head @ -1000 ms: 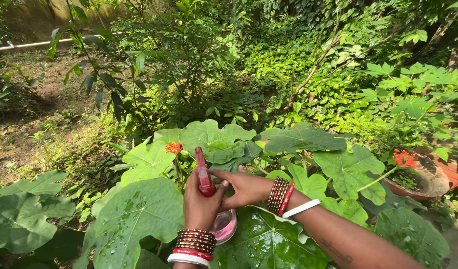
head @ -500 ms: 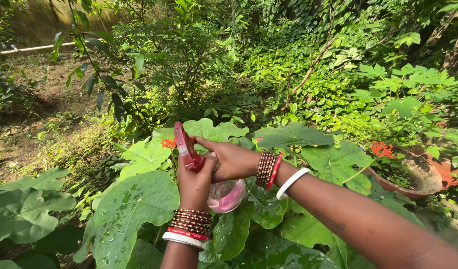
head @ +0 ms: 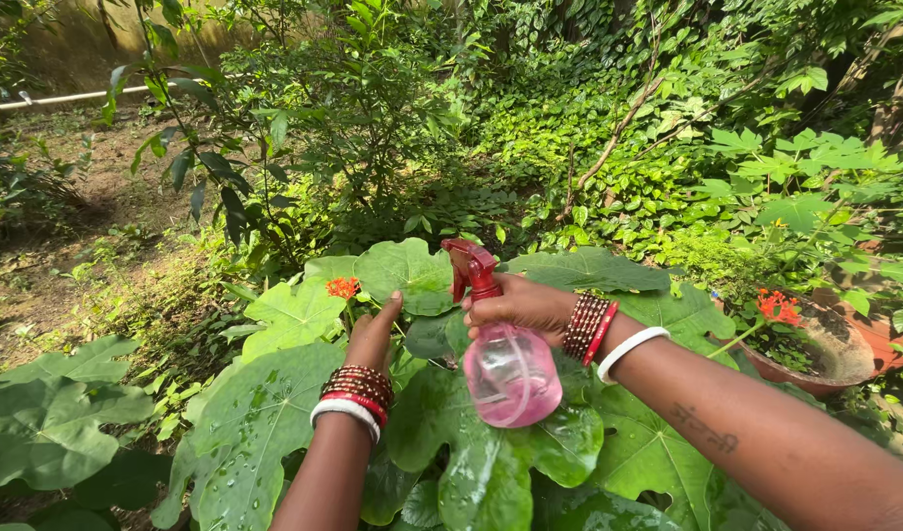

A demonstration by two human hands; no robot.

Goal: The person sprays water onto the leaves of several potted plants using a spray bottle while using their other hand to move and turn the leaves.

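Note:
My right hand (head: 515, 303) grips the neck of a clear pink spray bottle (head: 510, 374) with a red trigger head (head: 469, 264), held upright over large wet green leaves (head: 274, 413). My left hand (head: 375, 332) is off the bottle, fingers loosely extended, reaching toward a big leaf (head: 407, 270) beside a small orange flower cluster (head: 342, 287). Both wrists wear red, brown and white bangles.
A terracotta pot (head: 833, 346) with another orange flower (head: 778, 307) stands at the right. Dense shrubs and ground creepers fill the background. Bare soil (head: 38, 265) and a white pipe (head: 68, 96) lie at the left.
My left hand let go of the sprayer head and moved left toward the leaf. My right hand now holds the bottle alone, upright and further right.

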